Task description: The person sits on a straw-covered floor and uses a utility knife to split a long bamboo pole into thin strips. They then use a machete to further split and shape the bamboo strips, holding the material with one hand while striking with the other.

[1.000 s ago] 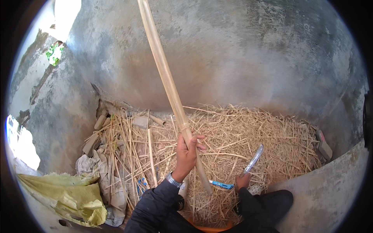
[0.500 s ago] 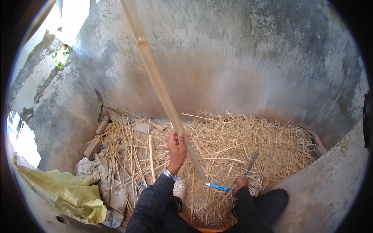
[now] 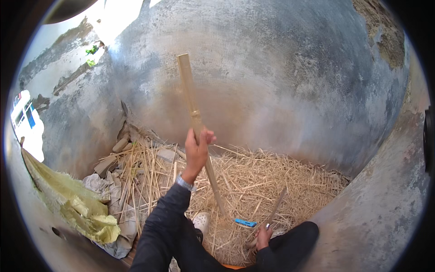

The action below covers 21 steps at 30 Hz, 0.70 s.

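Observation:
A long, flat strip of split bamboo (image 3: pixel 186 84) stands tilted in front of me, with my left hand (image 3: pixel 195 154) closed round it near the middle. Its upper end rises against the wall, and its lower end reaches down into the straw. Low on the right, my right hand (image 3: pixel 263 237) grips the handle of a knife (image 3: pixel 278 203), whose long narrow blade points up and away from me. A blue box cutter (image 3: pixel 245 222) lies on the straw, between the strip's lower end and my right hand.
Bamboo shavings and straw (image 3: pixel 281 174) cover the floor. Thin bamboo sticks (image 3: pixel 134 170) are heaped at the left, beside a yellow-green sack (image 3: pixel 84 211). A curved concrete wall (image 3: pixel 253 81) encloses the space. My light clog (image 3: pixel 201 221) rests on the shavings.
The bamboo strip's top end has come into view, and the strip stands more upright. My left hand is higher along it. My right hand, with the knife, appears lower and further left; the view has shifted.

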Tool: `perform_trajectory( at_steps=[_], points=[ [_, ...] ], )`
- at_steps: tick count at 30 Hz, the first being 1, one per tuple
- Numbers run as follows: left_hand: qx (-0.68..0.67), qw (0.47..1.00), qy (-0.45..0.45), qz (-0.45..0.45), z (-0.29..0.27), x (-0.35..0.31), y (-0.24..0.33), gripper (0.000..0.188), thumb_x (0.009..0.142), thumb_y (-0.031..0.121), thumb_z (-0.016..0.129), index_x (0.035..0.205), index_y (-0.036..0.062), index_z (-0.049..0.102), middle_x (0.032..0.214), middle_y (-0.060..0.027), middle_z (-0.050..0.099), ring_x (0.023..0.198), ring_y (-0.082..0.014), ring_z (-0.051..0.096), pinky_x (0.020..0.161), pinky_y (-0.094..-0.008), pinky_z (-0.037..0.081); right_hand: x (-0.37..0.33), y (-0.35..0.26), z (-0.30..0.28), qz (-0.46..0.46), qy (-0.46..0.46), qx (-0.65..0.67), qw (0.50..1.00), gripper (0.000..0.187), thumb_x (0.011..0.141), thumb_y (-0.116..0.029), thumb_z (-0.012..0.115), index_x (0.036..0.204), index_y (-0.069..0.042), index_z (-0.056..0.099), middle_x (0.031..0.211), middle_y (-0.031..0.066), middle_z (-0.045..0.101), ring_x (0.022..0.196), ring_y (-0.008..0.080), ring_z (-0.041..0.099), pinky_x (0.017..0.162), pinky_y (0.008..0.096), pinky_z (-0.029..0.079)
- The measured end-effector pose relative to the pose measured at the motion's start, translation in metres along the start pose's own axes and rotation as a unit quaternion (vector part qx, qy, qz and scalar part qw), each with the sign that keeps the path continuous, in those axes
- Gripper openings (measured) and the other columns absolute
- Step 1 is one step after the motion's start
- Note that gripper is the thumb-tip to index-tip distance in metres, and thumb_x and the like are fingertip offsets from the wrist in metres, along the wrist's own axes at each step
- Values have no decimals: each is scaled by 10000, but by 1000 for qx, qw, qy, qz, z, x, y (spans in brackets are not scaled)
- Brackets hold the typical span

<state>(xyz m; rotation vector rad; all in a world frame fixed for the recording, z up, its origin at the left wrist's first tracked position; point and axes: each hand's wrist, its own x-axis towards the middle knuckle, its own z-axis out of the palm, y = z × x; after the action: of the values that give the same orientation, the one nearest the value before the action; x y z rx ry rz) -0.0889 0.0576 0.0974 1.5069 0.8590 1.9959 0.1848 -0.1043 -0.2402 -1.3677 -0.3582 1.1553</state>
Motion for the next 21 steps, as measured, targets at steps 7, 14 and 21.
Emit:
perform_trajectory(
  at_steps=[7,14,21],
  points=[
    [11,997,-77,-17,21,92,142,303,957,327,567,1002,31,515,789,-50,607,698,-153,652,625,-260,537,-111,-57,7,-6,-166,-119,979,71,883,-47,521,913,-37,458,625,36,485,429,118,467,366,268,401],
    [-75,984,-133,-91,46,116,194,373,919,410,599,702,125,494,582,43,426,490,-69,469,479,-210,379,-198,-156,86,-18,-344,-47,938,178,928,-126,575,1013,-22,458,672,19,492,446,89,485,413,243,419],
    [-62,995,6,-72,76,95,190,392,948,388,539,658,168,393,589,62,335,521,-59,369,505,-232,315,-265,-235,162,-84,-429,55,898,260,933,-149,585,1108,-9,455,698,22,519,486,75,512,430,243,415]
  ],
)
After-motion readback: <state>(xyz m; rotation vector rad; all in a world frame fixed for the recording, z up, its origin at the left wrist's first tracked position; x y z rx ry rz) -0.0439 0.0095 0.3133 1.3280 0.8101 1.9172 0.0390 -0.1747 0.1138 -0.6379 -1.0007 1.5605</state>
